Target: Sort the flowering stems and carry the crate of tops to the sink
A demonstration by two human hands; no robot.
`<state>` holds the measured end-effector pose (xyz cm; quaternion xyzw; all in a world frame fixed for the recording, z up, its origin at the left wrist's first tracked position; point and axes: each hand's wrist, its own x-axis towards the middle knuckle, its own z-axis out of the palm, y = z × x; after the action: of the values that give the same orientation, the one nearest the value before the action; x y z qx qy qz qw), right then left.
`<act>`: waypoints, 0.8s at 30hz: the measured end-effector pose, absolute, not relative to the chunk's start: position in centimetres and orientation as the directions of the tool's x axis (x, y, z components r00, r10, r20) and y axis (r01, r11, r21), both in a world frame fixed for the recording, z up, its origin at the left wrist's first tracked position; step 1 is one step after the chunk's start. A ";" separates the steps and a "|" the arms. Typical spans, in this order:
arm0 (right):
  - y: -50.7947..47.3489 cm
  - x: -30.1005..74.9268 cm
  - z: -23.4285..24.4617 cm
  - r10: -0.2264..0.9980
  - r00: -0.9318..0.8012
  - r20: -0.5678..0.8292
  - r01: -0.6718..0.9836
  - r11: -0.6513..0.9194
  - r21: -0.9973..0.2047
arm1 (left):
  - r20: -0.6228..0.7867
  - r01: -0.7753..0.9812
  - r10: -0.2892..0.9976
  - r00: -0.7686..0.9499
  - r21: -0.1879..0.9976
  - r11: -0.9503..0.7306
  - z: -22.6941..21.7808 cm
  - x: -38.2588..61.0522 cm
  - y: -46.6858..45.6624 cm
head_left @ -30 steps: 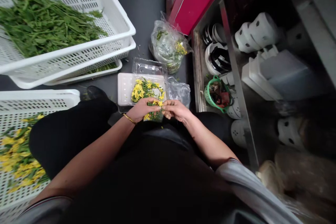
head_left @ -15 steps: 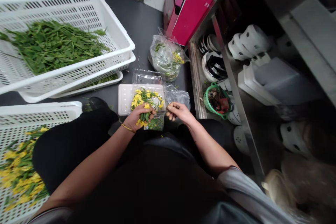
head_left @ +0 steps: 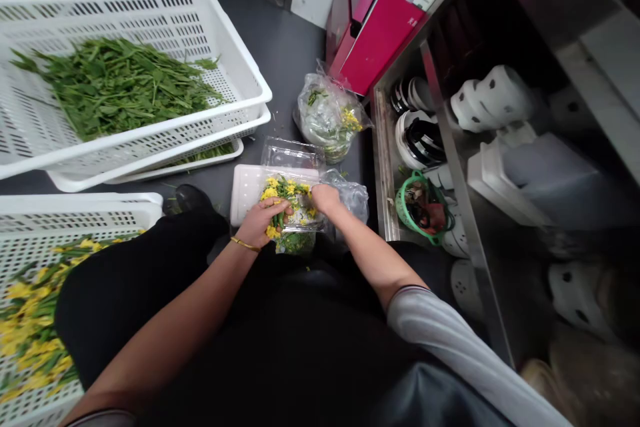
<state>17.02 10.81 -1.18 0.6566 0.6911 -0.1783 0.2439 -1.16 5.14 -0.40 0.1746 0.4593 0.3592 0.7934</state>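
Note:
My left hand (head_left: 264,220) is closed round a small bunch of yellow flowers with green stems (head_left: 278,217), held just above my lap. My right hand (head_left: 325,198) reaches into the clear plastic box (head_left: 300,223) of yellow flowers, its fingers curled down among them; what they grip is hidden. The box lies on a white foam tray (head_left: 247,195) on the dark floor. A gold bangle is on my left wrist.
Stacked white crates (head_left: 225,60) of green stems stand at upper left; another crate (head_left: 75,213) with yellow flowers is at lower left. A clear bag of scraps (head_left: 327,117), empty clear boxes (head_left: 291,153), a red cabinet (head_left: 385,20) and steel shelves with crockery and a green basket (head_left: 423,203) are on the right.
My right hand has moved forward from beside the left hand into the box of flowers. The left hand keeps its bunch. The view has shifted slightly.

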 end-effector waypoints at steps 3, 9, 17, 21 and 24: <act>9.0 19.4 0.1 0.897 -0.070 -0.436 0.960 -0.058 -0.274 | -0.667 -0.362 0.667 0.332 0.563 0.743 -1.0 -0.5 4.8; 3.0 19.5 1.9 0.937 -0.184 -0.297 0.493 -0.173 -0.853 | -0.618 -0.382 0.647 0.448 0.521 0.763 -1.0 0.7 3.9; 3.1 20.9 2.9 0.797 -0.292 -0.529 0.921 0.085 -0.381 | -0.647 -0.392 0.701 0.301 0.586 0.709 -0.2 -0.6 4.5; 8.2 18.5 1.0 0.863 -0.091 -0.497 0.991 0.129 0.043 | -0.658 -0.347 0.679 0.326 0.585 0.733 0.1 -0.6 4.6; 10.9 16.2 -0.9 0.788 -0.076 -0.611 0.979 0.174 0.103 | -0.652 -0.357 0.687 0.321 0.588 0.726 0.0 -0.7 4.7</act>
<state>16.21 10.93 -0.93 0.6196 0.7132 -0.1708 0.2798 -0.71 4.72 0.01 0.1711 0.4811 0.3284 0.7946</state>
